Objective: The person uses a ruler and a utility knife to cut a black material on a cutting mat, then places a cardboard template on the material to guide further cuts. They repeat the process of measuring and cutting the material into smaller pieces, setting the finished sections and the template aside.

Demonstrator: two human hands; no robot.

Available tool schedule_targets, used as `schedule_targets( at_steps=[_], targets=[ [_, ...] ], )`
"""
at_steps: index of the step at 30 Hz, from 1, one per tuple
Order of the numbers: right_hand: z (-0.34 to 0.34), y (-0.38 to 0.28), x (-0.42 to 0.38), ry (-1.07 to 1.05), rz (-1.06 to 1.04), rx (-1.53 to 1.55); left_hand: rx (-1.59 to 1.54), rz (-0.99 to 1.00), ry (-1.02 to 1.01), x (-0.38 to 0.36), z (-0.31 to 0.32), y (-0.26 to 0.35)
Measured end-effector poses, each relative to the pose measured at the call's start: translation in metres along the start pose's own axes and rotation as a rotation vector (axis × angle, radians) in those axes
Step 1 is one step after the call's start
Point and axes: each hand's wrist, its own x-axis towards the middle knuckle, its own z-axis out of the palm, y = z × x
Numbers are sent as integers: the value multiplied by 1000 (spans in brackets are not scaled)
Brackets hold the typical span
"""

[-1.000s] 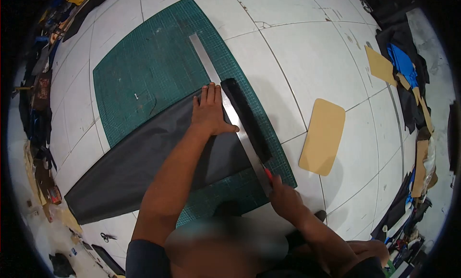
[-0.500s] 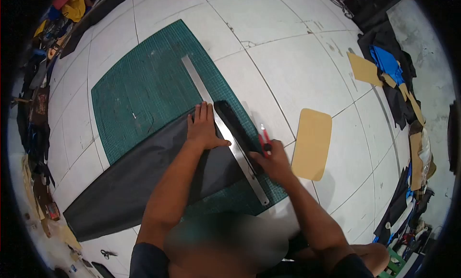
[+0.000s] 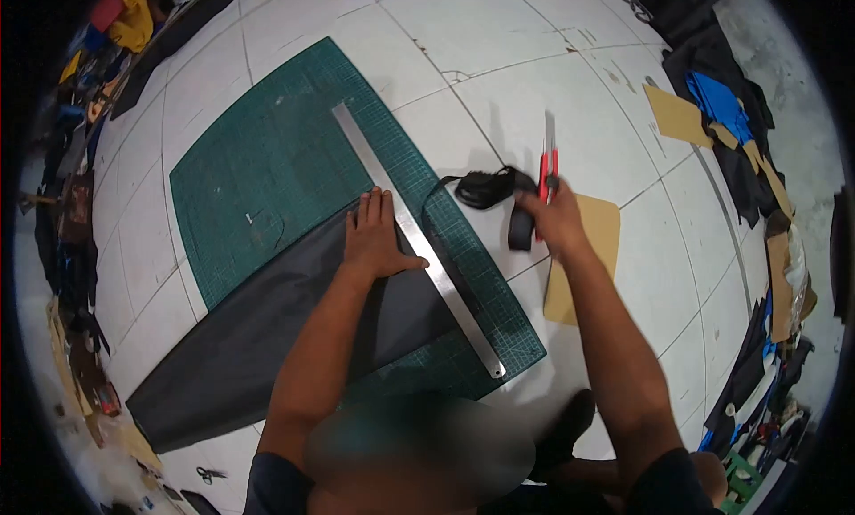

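Note:
My left hand [image 3: 374,239] lies flat with fingers stretched over the black fabric [image 3: 267,319], its fingertips and thumb at the edge of a steel ruler [image 3: 423,245]. Both lie on a green cutting mat [image 3: 258,159], the ruler slanting along the fabric's edge. To the right of the mat, my right hand [image 3: 559,223] is closed around a red utility knife [image 3: 544,194] with its blade pointing away from me. A crumpled black fabric strip [image 3: 485,189] hangs from the same hand, its thin end trailing to the mat.
A tan rectangular board [image 3: 598,248] lies on the white tiled floor [image 3: 499,70], partly beneath my right hand. Scissors [image 3: 210,474] rest at lower left. Fabric scraps, blue cloth [image 3: 718,105] and tan pieces [image 3: 675,116] line the right side. Assorted items are heaped along the left.
My right hand has moved up and right, away from the ruler, with the knife. The black strip beside the ruler has been lifted off the mat with it. My left hand stays put.

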Motion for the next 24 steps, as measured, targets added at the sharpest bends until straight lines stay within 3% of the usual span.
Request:
schedule_targets(
  at_steps=[1,2,8,12,14,16,17,19,22,24],
  targets=[
    [-6,-23,5,29,-16,-20,-2,0,2,0,0,0],
    [-11,-22,24,39,-151,130,-3,-1,1,0,1,0],
    [-36,-108,70,-1,-424,645,49,-11,-20,1,0,2],
    [-39,-142,88,-37,-630,722,43,-8,-19,2,-1,2],
    [-37,-139,95,225,-587,361,48,-10,-14,1,-1,4],
    [-36,-113,83,337,-605,-113,30,25,17,0,-1,2],
    [-27,-86,76,498,-746,-297,9,57,46,0,1,-3],
    [-11,-24,53,553,-772,-427,-32,142,139,-9,2,-13],
    [-2,28,0,209,-402,-320,-65,145,230,-37,-11,-19],
    [10,53,-32,132,-347,-286,-146,140,234,-66,-26,-18]
  ],
)
